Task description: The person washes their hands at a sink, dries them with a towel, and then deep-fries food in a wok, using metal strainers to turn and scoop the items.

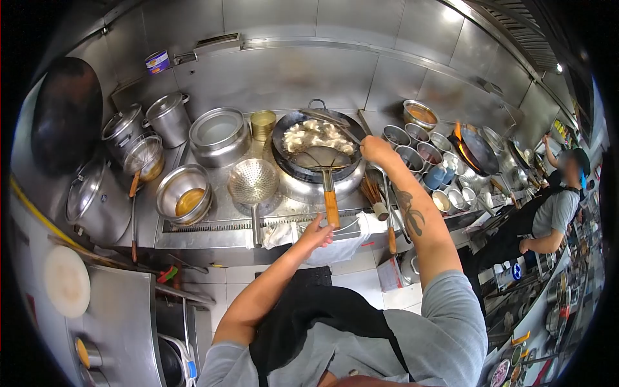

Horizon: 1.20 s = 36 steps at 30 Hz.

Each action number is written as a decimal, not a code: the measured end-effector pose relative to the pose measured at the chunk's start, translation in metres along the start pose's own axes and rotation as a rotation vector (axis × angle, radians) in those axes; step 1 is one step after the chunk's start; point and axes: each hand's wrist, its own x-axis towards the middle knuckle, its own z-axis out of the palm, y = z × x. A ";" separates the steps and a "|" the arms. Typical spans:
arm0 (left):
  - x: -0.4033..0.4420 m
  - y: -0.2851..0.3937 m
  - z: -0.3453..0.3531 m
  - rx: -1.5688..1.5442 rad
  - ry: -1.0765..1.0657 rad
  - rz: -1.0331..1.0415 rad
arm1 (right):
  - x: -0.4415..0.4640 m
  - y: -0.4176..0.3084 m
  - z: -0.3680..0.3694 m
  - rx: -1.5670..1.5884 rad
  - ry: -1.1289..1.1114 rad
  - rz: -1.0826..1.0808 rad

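Note:
In the head view, a black wok (281, 143) with a loop handle holds pale, browned pieces of food (316, 137) in bubbling liquid. My right hand (377, 149) is closed round the handle of a long metal wok utensil (325, 117); its dark head, seen nearly edge-on, is over the far part of the wok, and I cannot tell its exact kind. A round mesh strainer (320, 157) lies across the wok's near rim, its wooden handle pointing toward me. By that handle's end is my left hand (316, 233), fingers apart and not wrapped round it.
Left of the wok are a perforated ladle (253, 182), a metal bowl with yellow liquid (184, 193) and lidded pots (169, 119). Seasoning containers (412, 158) stand to the right. Beyond them, flame rises beside another wok (478, 150). A co-worker (554, 209) stands far right.

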 end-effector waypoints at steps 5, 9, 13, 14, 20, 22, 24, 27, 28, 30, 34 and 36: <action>-0.041 -0.030 -0.044 0.119 -0.136 -0.104 | 0.009 -0.032 0.005 0.237 -0.135 -0.032; -0.087 -0.079 -0.097 0.148 -0.092 -0.264 | 0.010 -0.048 0.000 0.445 -0.284 0.141; -0.149 -0.173 -0.165 0.430 0.205 -0.310 | 0.030 -0.026 0.015 0.462 -0.268 0.199; -0.169 -0.214 -0.183 0.434 0.319 -0.361 | 0.027 -0.021 0.012 0.477 -0.250 0.209; -0.289 -0.278 -0.203 0.593 0.322 -0.742 | 0.013 0.005 -0.038 0.577 -0.201 0.258; -0.300 -0.250 -0.191 0.570 0.272 -0.768 | 0.010 0.012 -0.050 0.583 -0.186 0.328; -0.279 -0.180 -0.165 0.508 0.322 -0.766 | 0.006 0.022 -0.053 0.523 -0.173 0.353; -0.217 -0.191 -0.183 0.283 0.200 -0.365 | 0.007 0.034 -0.035 0.551 -0.179 0.437; -0.198 -0.140 -0.160 0.245 0.175 -0.286 | 0.006 0.035 -0.028 0.622 -0.188 0.482; -0.151 -0.094 -0.136 0.134 0.037 -0.178 | 0.000 0.035 -0.016 0.762 -0.198 0.571; -0.058 -0.047 -0.076 0.140 -0.037 0.034 | -0.008 0.042 0.000 0.996 -0.215 0.553; -0.028 -0.020 -0.045 0.053 -0.022 -0.009 | -0.012 0.047 0.006 1.056 -0.192 0.542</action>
